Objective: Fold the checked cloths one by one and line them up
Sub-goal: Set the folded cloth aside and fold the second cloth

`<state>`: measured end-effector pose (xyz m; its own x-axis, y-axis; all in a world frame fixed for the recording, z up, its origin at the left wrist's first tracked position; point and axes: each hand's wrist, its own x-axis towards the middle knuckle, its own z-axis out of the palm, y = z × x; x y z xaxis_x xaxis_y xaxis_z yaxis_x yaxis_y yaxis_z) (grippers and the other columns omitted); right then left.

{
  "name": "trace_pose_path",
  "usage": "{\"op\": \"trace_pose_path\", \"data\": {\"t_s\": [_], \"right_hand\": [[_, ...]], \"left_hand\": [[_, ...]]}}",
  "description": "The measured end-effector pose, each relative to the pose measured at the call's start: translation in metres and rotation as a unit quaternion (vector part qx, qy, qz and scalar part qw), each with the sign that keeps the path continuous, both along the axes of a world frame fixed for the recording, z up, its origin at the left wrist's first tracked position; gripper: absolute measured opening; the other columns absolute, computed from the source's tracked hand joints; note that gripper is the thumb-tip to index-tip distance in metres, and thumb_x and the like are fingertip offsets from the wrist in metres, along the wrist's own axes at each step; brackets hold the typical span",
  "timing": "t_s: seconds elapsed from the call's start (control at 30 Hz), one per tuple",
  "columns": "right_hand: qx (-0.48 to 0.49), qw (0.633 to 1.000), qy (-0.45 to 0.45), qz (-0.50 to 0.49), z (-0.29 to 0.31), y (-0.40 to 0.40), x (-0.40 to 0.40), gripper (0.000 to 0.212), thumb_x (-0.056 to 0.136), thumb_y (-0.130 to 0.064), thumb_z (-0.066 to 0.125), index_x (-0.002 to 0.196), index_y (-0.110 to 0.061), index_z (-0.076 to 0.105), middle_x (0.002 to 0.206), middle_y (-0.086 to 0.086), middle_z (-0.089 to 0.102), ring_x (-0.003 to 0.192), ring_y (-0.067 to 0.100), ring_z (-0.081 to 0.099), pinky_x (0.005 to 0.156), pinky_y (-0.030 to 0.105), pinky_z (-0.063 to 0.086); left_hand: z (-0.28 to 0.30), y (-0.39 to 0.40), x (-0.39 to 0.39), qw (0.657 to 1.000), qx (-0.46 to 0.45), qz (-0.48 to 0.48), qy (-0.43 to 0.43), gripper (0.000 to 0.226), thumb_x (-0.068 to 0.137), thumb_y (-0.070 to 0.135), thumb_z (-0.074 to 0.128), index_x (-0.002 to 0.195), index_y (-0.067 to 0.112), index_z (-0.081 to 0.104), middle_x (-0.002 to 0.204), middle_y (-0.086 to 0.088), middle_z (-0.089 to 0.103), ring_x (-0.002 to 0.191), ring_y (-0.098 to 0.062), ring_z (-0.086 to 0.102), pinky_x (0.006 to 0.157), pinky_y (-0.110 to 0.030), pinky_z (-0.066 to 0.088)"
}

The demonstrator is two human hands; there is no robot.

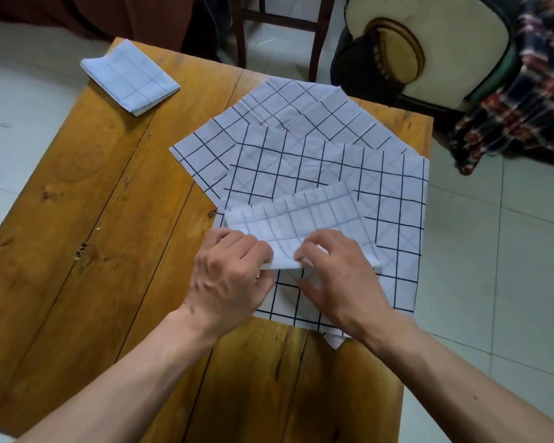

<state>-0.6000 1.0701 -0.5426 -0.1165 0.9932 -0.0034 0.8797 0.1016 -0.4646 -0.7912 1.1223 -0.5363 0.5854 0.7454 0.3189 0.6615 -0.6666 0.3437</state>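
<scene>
A partly folded white cloth with faint grey checks [304, 219] lies on top of a flat checked cloth [349, 177] with dark lines. My left hand [227, 276] pinches its near edge at the left. My right hand [343, 273] pinches the same near edge at the middle and right. Under these, another flat checked cloth [288, 107] is spread at an angle toward the table's far side. A finished folded cloth [130, 78] rests at the far left corner of the wooden table [103, 251].
A dark wooden chair [279, 24] stands beyond the table. At the right is a padded seat [429, 43] with a plaid garment [525, 91] draped over it. Pale floor tiles [493, 251] surround the table; the flat cloths hang slightly over its right edge.
</scene>
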Motion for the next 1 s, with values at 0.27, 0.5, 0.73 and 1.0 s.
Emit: {"op": "trace_pose_path", "data": {"t_s": [0.27, 0.5, 0.73, 1.0], "right_hand": [[0.047, 0.988, 0.145, 0.007, -0.003, -0.018, 0.027, 0.016, 0.075, 0.003, 0.070, 0.080, -0.011, 0.064, 0.086, 0.001, 0.060, 0.087, 0.024, 0.058, 0.071, 0.042, 0.049], [0.072, 0.984, 0.165, 0.000, -0.006, -0.028, 0.048, 0.005, 0.081, -0.005, 0.070, 0.083, -0.009, 0.069, 0.094, 0.001, 0.064, 0.101, 0.022, 0.062, 0.081, 0.038, 0.051], [0.095, 0.991, 0.096, 0.000, -0.016, -0.043, 0.051, 0.008, 0.086, -0.003, 0.064, 0.087, -0.009, 0.069, 0.098, 0.001, 0.066, 0.106, 0.021, 0.058, 0.088, 0.042, 0.048], [-0.057, 0.989, 0.134, -0.038, -0.041, -0.061, 0.066, 0.032, 0.077, -0.002, 0.078, 0.095, -0.023, 0.061, 0.114, -0.010, 0.060, 0.110, 0.010, 0.058, 0.087, 0.034, 0.052]], "left_hand": [[0.012, -0.020, 0.005, 0.995, -0.051, -0.082, -0.005, 0.016, 0.073, 0.020, 0.077, 0.087, 0.014, 0.070, 0.085, 0.000, 0.070, 0.083, -0.019, 0.064, 0.079, -0.033, 0.046], [-0.009, -0.003, -0.024, 0.994, -0.084, -0.070, -0.007, 0.007, 0.080, 0.010, 0.070, 0.080, 0.016, 0.068, 0.079, 0.004, 0.067, 0.077, -0.016, 0.062, 0.076, -0.034, 0.045], [0.000, -0.030, -0.021, 0.989, 0.005, -0.146, -0.032, 0.015, 0.075, -0.004, 0.067, 0.068, 0.010, 0.066, 0.071, -0.002, 0.065, 0.066, -0.021, 0.061, 0.065, -0.037, 0.049], [-0.045, -0.043, -0.029, 0.979, -0.091, -0.178, -0.024, 0.012, 0.075, 0.004, 0.074, 0.086, 0.009, 0.071, 0.092, -0.003, 0.069, 0.087, -0.021, 0.064, 0.072, -0.035, 0.052]]}}
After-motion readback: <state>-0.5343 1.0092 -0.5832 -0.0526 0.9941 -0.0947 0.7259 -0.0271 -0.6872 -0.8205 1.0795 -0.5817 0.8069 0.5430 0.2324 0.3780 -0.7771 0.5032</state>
